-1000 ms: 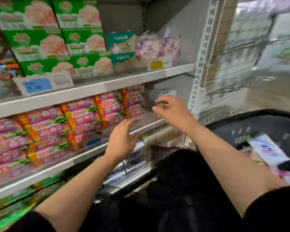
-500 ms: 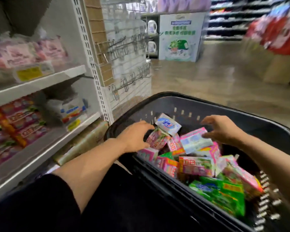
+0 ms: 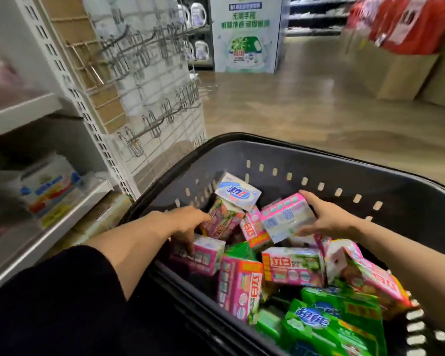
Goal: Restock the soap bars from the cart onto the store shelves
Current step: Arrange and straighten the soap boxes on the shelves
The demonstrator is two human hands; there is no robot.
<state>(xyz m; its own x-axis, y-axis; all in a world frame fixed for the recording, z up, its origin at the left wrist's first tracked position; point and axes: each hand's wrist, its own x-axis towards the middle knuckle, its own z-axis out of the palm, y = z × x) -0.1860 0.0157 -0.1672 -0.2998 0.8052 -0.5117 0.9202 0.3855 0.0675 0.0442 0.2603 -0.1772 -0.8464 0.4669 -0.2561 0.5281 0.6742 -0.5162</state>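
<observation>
A black plastic cart basket [image 3: 344, 170] holds several soap packs, pink ones in the middle and green ones [image 3: 329, 325] at the near right. My right hand [image 3: 326, 217] grips a pink pack [image 3: 285, 217] at its right end, thumb under and fingers over it. My left hand [image 3: 188, 222] reaches down into the basket's left side, its fingers curled onto another pink pack [image 3: 203, 255]. A white and blue soap bar [image 3: 238, 191] lies on top of the pile at the far side. The store shelves [image 3: 36, 242] stand at the left.
A white rack with metal peg hooks [image 3: 144, 80] stands beside the shelves, close to the basket's far left rim. White boxed goods [image 3: 49, 191] sit on the shelf at the left. The aisle floor [image 3: 306, 114] stretches beyond, with cardboard displays [image 3: 396, 70] at the far right.
My view turned from the shelves to the basket. Both hands left the shelf, went down into the basket, and now each has taken hold of a pink pack.
</observation>
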